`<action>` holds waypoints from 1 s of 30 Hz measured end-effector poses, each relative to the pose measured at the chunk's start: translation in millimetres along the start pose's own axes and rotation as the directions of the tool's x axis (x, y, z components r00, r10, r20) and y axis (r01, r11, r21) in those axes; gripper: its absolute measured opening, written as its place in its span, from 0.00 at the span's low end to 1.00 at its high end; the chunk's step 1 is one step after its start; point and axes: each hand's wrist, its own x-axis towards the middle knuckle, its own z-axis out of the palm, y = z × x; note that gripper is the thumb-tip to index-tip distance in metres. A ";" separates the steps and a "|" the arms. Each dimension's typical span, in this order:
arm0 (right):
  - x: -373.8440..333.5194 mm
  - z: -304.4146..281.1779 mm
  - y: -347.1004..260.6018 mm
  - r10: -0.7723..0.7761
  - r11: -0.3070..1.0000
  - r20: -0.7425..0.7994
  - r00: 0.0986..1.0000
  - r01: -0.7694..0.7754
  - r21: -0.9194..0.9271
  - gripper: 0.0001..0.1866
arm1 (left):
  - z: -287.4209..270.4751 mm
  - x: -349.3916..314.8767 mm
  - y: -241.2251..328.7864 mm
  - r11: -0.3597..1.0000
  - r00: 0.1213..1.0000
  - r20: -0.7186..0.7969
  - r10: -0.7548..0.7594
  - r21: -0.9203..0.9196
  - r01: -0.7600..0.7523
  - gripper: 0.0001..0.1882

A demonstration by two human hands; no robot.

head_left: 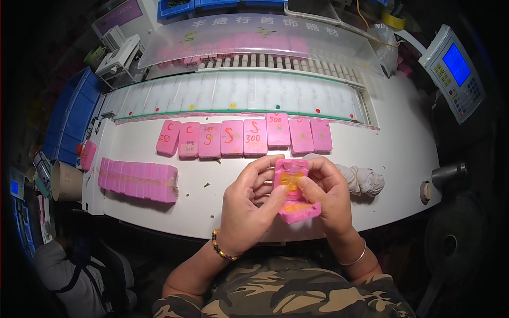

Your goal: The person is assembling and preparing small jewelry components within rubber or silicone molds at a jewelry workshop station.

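Over the table's front edge, both hands hold a pink rubber mold that is folded open. Yellow material, wax-like, lies in its hollow, and more shows in the lower flap. My left hand is closed around the mold's left side, its thumb near the yellow material. On the other side my right hand grips it, thumb pressing beside the yellow pieces. Beyond my hands stands a row of several pink mold blocks with handwritten marks. A white cloth bundle lies right of my right hand.
A taped stack of pink blocks lies at the left of the white table. Behind the row runs a long panel with a green edge. A control unit with a blue screen stands right; a blue bin is left.
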 end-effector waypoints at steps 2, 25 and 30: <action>0.0 -1.8 3.5 -0.034 0.999 0.041 0.999 0.035 -0.029 0.11 | -1.1 0.4 0.5 1.000 1.000 -0.010 -0.012 0.004 0.012 0.23; 3.8 -8.5 -7.9 0.014 0.998 0.132 0.991 -0.006 -0.058 0.15 | -2.1 1.3 1.9 0.998 0.998 0.030 -0.054 -0.043 0.055 0.19; 2.5 -11.0 -3.7 -0.032 0.998 0.140 0.990 0.039 -0.051 0.13 | -3.3 -0.2 -2.3 0.999 0.999 0.026 -0.023 -0.024 0.024 0.17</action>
